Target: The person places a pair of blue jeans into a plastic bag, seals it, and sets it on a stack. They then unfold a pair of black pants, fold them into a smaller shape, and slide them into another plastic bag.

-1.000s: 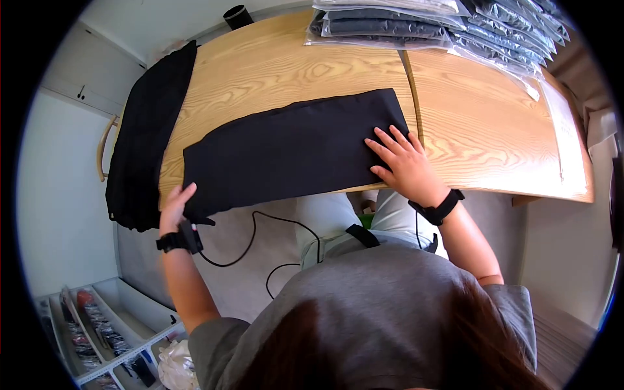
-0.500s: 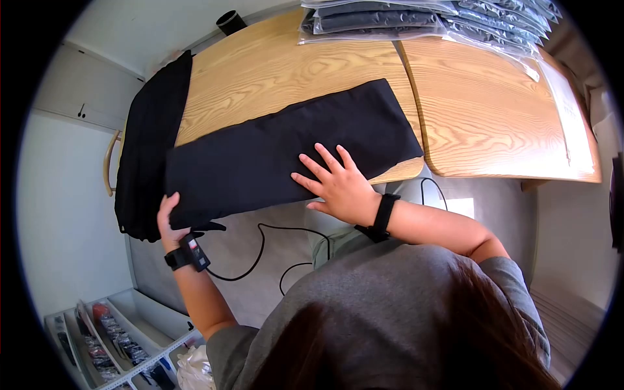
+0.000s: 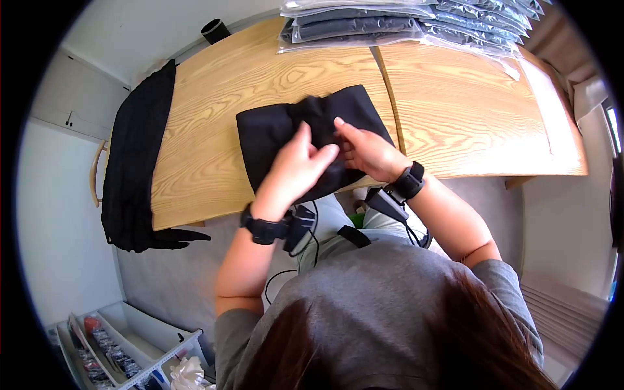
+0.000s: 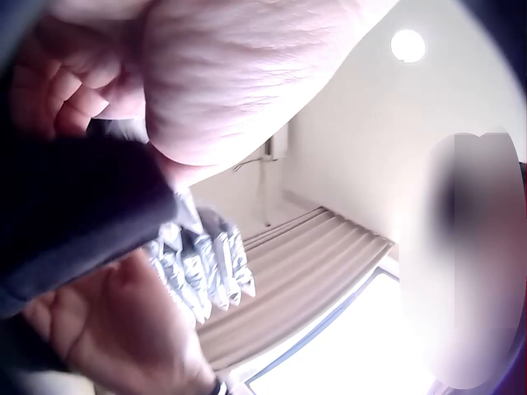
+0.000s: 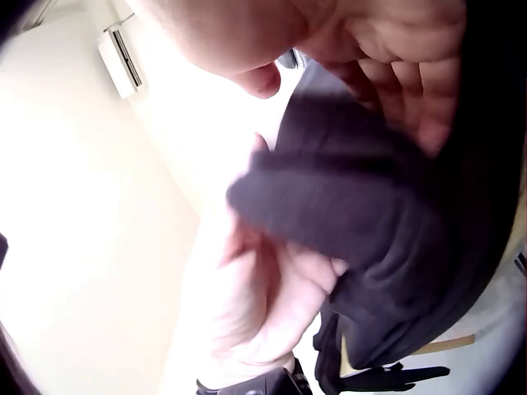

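A black cloth point(image 3: 260, 130), now folded to a shorter bundle, lies on the wooden table point(image 3: 208, 97) in front of the person. My left hand point(image 3: 296, 169) is at its middle; in the right wrist view its fingers curl under a raised fold point(image 5: 329, 197) with the thumb at the other side. My right hand point(image 3: 374, 153) faces it, thumb extended and fingers curled in against the cloth. In the left wrist view the dark fold point(image 4: 82, 214) stands between both palms, and it hides part of the fingers.
Another black cloth point(image 3: 136, 149) hangs over the table's left end. Plastic-bagged folded clothes point(image 3: 357, 26) are stacked at the back. A black cup-like container point(image 3: 214, 30) stands behind the table. A divided bin point(image 3: 140, 338) with packets is at lower left. A seam point(image 3: 388, 97) crosses the tabletop.
The long cloth has been folded over from the left and is about half as long. My left hand has moved right with it, and the right hand has lifted from lying flat on it.
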### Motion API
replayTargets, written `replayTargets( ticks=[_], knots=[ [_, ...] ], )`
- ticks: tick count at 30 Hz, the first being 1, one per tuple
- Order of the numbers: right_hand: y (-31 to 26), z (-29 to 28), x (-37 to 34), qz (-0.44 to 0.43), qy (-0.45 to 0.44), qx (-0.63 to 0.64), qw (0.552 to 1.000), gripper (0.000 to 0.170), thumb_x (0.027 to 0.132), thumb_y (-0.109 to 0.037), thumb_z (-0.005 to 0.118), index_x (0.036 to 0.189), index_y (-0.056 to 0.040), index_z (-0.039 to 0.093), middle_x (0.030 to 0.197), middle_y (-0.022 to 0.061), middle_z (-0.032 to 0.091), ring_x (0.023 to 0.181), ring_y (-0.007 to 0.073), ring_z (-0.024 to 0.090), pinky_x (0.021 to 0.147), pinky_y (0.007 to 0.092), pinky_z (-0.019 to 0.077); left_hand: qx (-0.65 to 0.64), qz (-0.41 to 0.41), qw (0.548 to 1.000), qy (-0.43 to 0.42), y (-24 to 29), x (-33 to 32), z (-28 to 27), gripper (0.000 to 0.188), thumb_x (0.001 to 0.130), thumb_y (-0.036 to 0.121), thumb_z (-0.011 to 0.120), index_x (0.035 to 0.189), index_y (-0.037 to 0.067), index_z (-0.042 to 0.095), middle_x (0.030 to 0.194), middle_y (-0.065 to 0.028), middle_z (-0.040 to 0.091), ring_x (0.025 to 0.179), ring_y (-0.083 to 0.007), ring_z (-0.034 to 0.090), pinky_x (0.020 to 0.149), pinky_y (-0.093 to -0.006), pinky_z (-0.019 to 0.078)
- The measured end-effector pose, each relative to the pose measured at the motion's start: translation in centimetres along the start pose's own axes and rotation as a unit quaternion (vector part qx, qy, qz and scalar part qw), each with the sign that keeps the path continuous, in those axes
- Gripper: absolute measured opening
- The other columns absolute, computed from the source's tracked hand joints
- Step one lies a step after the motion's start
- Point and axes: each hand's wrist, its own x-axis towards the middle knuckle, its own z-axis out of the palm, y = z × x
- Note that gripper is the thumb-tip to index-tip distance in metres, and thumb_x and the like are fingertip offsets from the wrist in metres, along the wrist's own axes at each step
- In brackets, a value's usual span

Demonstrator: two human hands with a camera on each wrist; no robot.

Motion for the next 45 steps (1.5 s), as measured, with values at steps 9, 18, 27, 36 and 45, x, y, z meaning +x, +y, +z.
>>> replayTargets(
  ticks=[9, 18, 27, 36, 45],
  knots=[
    [-0.9, 2.0, 0.6, -0.149, -0.077, -0.038, 0.985, 0.035, 0.083, 0.000, 0.057, 0.118, 0.0070, 0.052, 0.108, 0.0136, 0.062, 0.097, 0.0195, 0.061, 0.084, 0.0289, 0.0501, 0.077, 0.439, 0.884, 0.137, -2.1, -7.8, -0.7, 0.013, 0.073, -0.003, 0.061, 0.085, 0.001, 0.062, 0.085, -0.0130, 0.062, 0.074, -0.0273, 0.060, 0.065, -0.0342, 0.0500],
    [-7.9, 4.6, -2.7, -0.187, -0.159, -0.007, 0.969, 0.032, 0.087, 0.001, 0.054, 0.118, 0.0084, 0.048, 0.103, 0.0165, 0.064, 0.087, 0.0183, 0.066, 0.079, 0.0267, 0.0553, 0.318, 0.164, 0.921, 0.153, -4.2, -6.5, 4.3, 0.067, 0.086, 0.038, 0.059, 0.131, -0.007, 0.039, 0.126, -0.0270, 0.047, 0.119, -0.0440, 0.044, 0.102, -0.0502, 0.0308],
    [0.5, -6.9, 0.6, -0.103, 0.064, -0.063, 0.991, 0.046, 0.085, -0.005, 0.060, 0.126, 0.0093, 0.044, 0.115, 0.0180, 0.058, 0.100, 0.0205, 0.060, 0.085, 0.0283, 0.0508, 0.400, 0.100, 0.894, 0.176, -6.4, -6.3, 5.1, 0.055, 0.086, 0.042, 0.059, 0.118, -0.003, 0.051, 0.104, -0.0268, 0.059, 0.088, -0.0414, 0.058, 0.077, -0.0506, 0.0415],
    [1.8, -5.4, 0.0, -0.229, 0.188, -0.296, 0.908, 0.062, 0.085, -0.017, 0.066, 0.136, 0.0022, 0.035, 0.118, 0.0220, 0.057, 0.103, 0.0245, 0.058, 0.087, 0.0333, 0.0487, 0.430, 0.064, 0.884, 0.175, -6.0, -5.9, 5.2, 0.040, 0.084, 0.044, 0.060, 0.081, 0.004, 0.063, 0.071, -0.0181, 0.063, 0.068, -0.0378, 0.060, 0.067, -0.0484, 0.0426],
    [-6.8, -19.8, -11.1, -0.312, 0.321, -0.375, 0.812, 0.052, 0.087, -0.021, 0.064, 0.132, -0.0029, 0.044, 0.119, 0.0175, 0.057, 0.109, 0.0232, 0.055, 0.092, 0.0337, 0.0468, 0.440, 0.077, 0.870, 0.208, -7.4, -3.9, 5.5, 0.041, 0.092, 0.037, 0.051, 0.094, -0.003, 0.061, 0.088, -0.0261, 0.063, 0.082, -0.0449, 0.058, 0.072, -0.0535, 0.0432]
  ],
)
